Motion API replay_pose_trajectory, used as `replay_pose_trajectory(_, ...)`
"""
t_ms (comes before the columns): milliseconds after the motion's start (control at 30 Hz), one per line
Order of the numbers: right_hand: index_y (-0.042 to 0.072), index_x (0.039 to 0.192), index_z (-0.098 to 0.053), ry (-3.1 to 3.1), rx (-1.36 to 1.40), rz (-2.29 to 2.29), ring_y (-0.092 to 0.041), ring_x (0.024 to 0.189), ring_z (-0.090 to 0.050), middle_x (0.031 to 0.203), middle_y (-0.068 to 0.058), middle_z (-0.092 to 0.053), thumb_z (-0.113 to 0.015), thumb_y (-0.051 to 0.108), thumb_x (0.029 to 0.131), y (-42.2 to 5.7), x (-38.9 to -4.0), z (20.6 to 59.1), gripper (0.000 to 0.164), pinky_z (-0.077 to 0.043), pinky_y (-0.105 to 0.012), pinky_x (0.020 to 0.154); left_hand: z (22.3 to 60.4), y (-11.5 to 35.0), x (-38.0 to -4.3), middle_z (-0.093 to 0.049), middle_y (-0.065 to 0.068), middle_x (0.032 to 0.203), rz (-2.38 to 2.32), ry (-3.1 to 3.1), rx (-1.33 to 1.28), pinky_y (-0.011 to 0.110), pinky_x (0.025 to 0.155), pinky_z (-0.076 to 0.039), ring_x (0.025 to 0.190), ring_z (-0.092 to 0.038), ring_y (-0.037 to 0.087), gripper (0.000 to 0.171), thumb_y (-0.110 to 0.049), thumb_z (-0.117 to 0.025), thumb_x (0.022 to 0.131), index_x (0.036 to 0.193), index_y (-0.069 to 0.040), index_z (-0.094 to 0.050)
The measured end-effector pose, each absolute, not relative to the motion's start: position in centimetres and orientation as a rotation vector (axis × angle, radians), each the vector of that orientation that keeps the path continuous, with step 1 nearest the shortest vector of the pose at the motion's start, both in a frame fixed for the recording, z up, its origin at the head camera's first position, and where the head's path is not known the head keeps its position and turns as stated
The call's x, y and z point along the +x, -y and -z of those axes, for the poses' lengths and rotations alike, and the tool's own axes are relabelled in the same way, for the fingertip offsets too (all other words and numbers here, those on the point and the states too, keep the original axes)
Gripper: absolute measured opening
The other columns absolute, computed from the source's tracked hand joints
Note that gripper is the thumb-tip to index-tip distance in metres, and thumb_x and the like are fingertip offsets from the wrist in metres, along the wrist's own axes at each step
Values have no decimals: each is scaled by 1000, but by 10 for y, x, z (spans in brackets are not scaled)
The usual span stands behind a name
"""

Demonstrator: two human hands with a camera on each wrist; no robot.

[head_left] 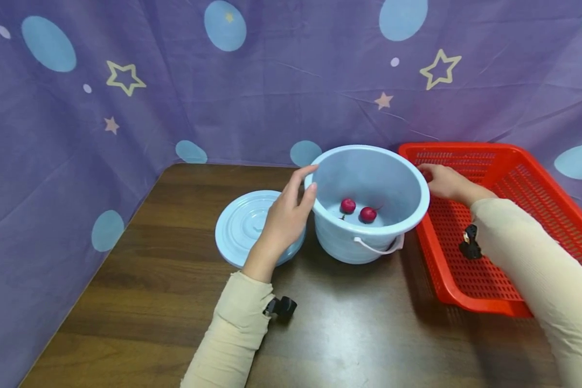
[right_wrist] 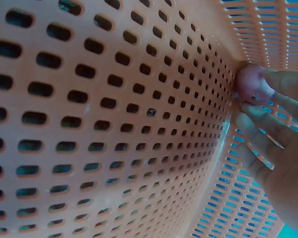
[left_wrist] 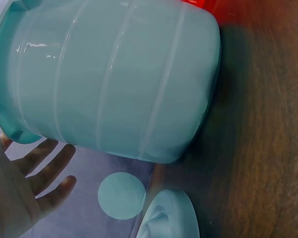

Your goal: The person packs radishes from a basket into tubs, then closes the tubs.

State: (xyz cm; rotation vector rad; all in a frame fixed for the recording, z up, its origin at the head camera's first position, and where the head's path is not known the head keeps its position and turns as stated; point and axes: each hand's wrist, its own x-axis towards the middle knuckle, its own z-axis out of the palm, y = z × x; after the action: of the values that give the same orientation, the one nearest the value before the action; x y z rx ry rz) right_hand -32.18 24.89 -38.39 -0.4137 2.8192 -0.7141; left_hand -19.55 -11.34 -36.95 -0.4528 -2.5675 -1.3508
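A light blue bucket (head_left: 339, 242) stands upright with two red radishes (head_left: 348, 205) on its floor. My left hand (head_left: 286, 215) is at the left side of its rim, thumb and fingers extended and spread; the left wrist view shows those fingers (left_wrist: 52, 171) beside the bucket wall. My right hand (head_left: 447, 183) reaches into the red basket (head_left: 446, 285), near its far left corner. In the right wrist view, thumb and fingertips close round another radish (right_wrist: 252, 84) low against the basket's slotted wall; the bucket's rim partly hides this in the head view.
A round light blue lid (head_left: 237, 226) lies on the wooden table (head_left: 140, 291), left of the bucket and partly behind my left hand. The bucket's white handle (head_left: 383, 250) hangs down in front. A purple patterned cloth (head_left: 271, 97) hangs behind the table.
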Motion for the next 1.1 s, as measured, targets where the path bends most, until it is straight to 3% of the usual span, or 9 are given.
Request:
replay_pose_trajectory(233, -7, 141, -43, -2833, -414, 714, -50, 115, -50, 128, -35, -52, -72, 20, 89, -250, -324, 386, 65, -37, -66, 98, 369, 113, -196, -53, 2, 124, 1343, 2572, -445, 50, 85, -44, 101, -55, 19, 50, -56, -30, 102, 148, -36, -38)
replay_pose_trajectory(700, -5, 138, -46, -2866, -402, 665, -48, 110, -53, 122, -33, -55, -74, 23, 87, -252, -322, 384, 64, -39, -66, 96, 368, 112, -195, -52, 1, 130, 1336, 2589, -434, 51, 88, -44, 105, -56, 18, 50, -56, -30, 102, 148, -37, -37)
replay_pose_trajectory(1100, -5, 124, -55, -2898, -458, 685, -37, 91, -56, 103, -25, -62, -71, 16, 86, -254, -320, 379, 46, -48, -57, 84, 369, 113, -195, -53, 1, 130, 1338, 2580, -437, 49, 88, -45, 107, -58, 17, 51, -57, -30, 102, 148, -37, -38)
